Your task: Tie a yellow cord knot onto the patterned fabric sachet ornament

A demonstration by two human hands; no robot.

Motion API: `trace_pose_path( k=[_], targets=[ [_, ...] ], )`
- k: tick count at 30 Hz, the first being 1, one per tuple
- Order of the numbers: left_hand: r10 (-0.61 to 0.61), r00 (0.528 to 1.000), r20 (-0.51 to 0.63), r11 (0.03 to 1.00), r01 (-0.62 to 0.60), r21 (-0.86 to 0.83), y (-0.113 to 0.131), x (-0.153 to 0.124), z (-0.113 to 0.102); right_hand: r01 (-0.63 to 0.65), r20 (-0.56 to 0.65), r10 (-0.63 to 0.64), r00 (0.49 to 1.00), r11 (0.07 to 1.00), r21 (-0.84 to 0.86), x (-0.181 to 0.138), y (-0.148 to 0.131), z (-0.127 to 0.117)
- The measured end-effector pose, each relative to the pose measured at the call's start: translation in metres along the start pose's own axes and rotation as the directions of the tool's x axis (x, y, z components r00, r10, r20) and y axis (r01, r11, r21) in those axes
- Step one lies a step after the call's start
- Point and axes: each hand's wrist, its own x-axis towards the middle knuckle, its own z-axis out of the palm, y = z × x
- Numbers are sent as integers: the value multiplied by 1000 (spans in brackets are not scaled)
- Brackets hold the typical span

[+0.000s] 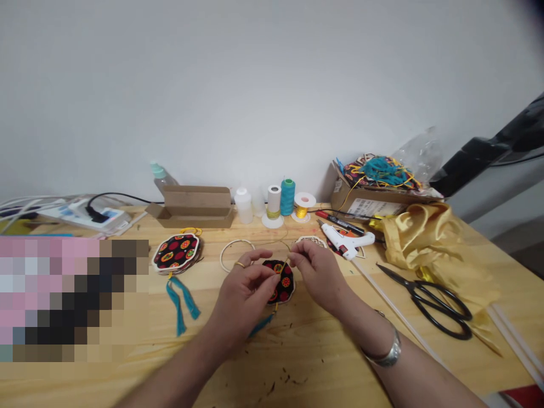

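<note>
A thin yellow cord (pixel 285 263) runs between my two hands above a black patterned fabric ornament (pixel 285 289). My left hand (pixel 249 289), with a ring on one finger, pinches the cord's lower end between thumb and forefinger. The fingertips of my right hand (pixel 317 272) are closed on the cord a little higher up. The ornament lies on the table, partly hidden by my left hand, with a teal tassel (pixel 261 324) below it. Just beyond my left hand lies a thin pale ring (pixel 222 256).
A stack of finished-looking ornaments (pixel 176 252) lies left. Thread spools (pixel 288 198), white bottles (pixel 243 205) and an open cardboard box (pixel 198 198) line the wall. To the right are a white glue gun (pixel 348 241), black scissors (pixel 442 306), gold cloth (pixel 425 232) and a filled carton (pixel 374 198).
</note>
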Motion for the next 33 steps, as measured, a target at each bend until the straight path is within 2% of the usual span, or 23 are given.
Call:
trace_pose_path(
  k=[4,7,10,12,14,17,19,22,26,33],
  targets=[
    [21,994,111,1000,-19,-23,1,-4,6,-113,78,95,992,955,275,1,1,4],
    [7,986,164,1000,-2,-29,3,-4,9,-242,215,151,965,829,504,1,-2,5],
    [5,980,197,999,3,-44,6,-4,10,-329,330,144,933,715,617,-1,-7,5],
    [-6,980,199,997,22,-77,8,-5,9,-348,352,143,925,688,636,-2,-9,5],
    [-34,977,212,980,74,-183,9,-6,9,-348,347,149,926,696,628,-3,-10,5],
    [-90,970,224,890,180,-419,8,-7,8,-339,334,162,928,737,585,-3,-9,5],
    [-132,972,194,834,214,-509,7,-7,7,-336,333,166,928,758,559,-3,-8,6],
    [-175,974,142,815,225,-534,6,-5,7,-334,340,166,926,780,529,-3,-8,6],
    [-225,960,165,829,278,-485,6,-1,5,-304,317,161,935,824,479,-3,-7,8],
    [-287,938,192,810,345,-474,5,-1,3,-326,340,169,925,814,482,-4,-7,8]
  ],
)
